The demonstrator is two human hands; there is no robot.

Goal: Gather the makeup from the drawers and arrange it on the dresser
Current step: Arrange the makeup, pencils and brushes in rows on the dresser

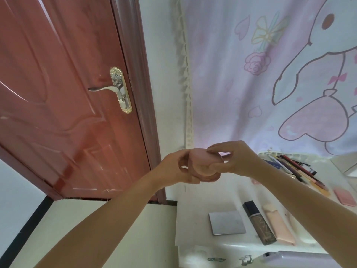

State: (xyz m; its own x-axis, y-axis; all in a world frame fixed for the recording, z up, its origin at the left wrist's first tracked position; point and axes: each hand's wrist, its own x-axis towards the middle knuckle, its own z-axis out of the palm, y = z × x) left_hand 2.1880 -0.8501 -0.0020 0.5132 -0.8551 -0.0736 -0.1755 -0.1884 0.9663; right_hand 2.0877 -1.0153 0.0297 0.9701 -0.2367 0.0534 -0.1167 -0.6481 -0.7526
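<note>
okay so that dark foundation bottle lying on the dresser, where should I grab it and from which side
Grip the bottle across its long flat sides near the middle, coming down from above. It lies flat between the grey compact and a pink tube, and the tube lies very close, so a narrow pinch across its width fits best.

Glossy wooden door (metal handle)

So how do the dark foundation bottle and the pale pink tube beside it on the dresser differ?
The foundation bottle is dark, with a black cap and brownish body; the pink tube is pale peach all over. The bottle looks squared and hard-edged, while the tube looks softer, with a flattened end. The bottle lies nearer the grey square compact; the tube lies on its far side. Both lie flat, side by side and roughly parallel, on the white dresser, untouched by the hands.
</note>
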